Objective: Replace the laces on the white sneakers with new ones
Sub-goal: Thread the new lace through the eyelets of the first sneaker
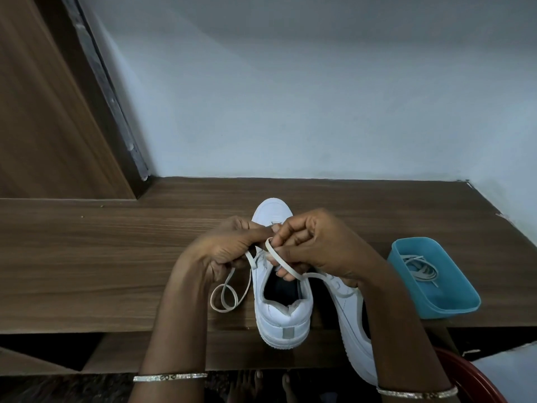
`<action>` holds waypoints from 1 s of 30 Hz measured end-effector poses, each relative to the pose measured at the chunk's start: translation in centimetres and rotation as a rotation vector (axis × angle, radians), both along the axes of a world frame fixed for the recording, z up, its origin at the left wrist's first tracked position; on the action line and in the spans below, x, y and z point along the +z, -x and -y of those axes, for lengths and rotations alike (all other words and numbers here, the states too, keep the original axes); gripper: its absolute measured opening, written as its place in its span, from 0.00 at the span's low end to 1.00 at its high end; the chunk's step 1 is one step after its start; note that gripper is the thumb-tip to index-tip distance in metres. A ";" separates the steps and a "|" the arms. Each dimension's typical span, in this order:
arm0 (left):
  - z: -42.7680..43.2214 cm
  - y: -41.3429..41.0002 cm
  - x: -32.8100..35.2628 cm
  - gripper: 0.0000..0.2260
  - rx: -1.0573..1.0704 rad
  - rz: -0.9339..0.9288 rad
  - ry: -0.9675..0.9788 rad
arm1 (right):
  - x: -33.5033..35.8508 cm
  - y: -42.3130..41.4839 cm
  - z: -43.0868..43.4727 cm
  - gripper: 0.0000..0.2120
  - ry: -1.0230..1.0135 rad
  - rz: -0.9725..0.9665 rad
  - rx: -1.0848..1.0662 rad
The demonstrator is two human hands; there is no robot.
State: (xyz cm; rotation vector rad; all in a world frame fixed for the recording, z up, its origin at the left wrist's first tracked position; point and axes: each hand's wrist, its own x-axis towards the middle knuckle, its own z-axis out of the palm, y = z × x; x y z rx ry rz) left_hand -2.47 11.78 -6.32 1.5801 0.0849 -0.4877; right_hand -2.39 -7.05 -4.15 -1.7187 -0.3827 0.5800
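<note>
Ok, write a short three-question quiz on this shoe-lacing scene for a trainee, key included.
1. True or false: the blue tray holds a spare lace.
2. The toe of the middle sneaker points: A) at the wall, B) at the person, C) left.
3. Fill in: the left hand and right hand each pinch a white ____.
Key: 1 true; 2 A; 3 lace.
</note>
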 end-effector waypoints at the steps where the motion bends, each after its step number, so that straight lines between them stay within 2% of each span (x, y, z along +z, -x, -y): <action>1: 0.0 0.1 0.1 0.18 -0.010 -0.025 -0.018 | -0.1 0.0 -0.1 0.07 0.018 0.024 -0.014; 5: -0.1 -0.1 0.1 0.23 -0.006 -0.052 0.014 | 0.2 -0.1 -0.2 0.09 0.089 0.121 0.004; 9: 0.0 0.1 0.3 0.13 0.024 0.016 0.130 | 0.2 0.1 -0.2 0.08 0.124 0.108 0.063; 12: -0.1 0.1 0.4 0.10 0.056 0.004 0.203 | -0.2 -0.1 -0.3 0.09 0.122 0.094 -0.004; 19: -0.3 -0.6 -0.2 0.12 0.169 0.058 0.110 | -1.3 -0.2 -1.2 0.14 0.410 0.292 0.020; 21: -0.5 -0.9 -0.2 0.12 0.154 0.083 0.083 | -1.9 0.0 -1.9 0.12 0.473 0.386 0.053; 24: -0.7 -1.0 -0.3 0.14 0.159 0.106 0.061 | -2.4 -0.1 -2.7 0.02 0.500 0.469 0.043; 28: -1.0 -0.9 -0.5 0.14 0.215 0.040 0.145 | -2.1 -0.8 -2.1 0.03 0.516 0.540 -0.056; 30: -0.9 -0.8 -0.6 0.13 0.242 -0.034 0.197 | -1.8 -1.1 -1.3 0.04 0.421 0.499 -0.087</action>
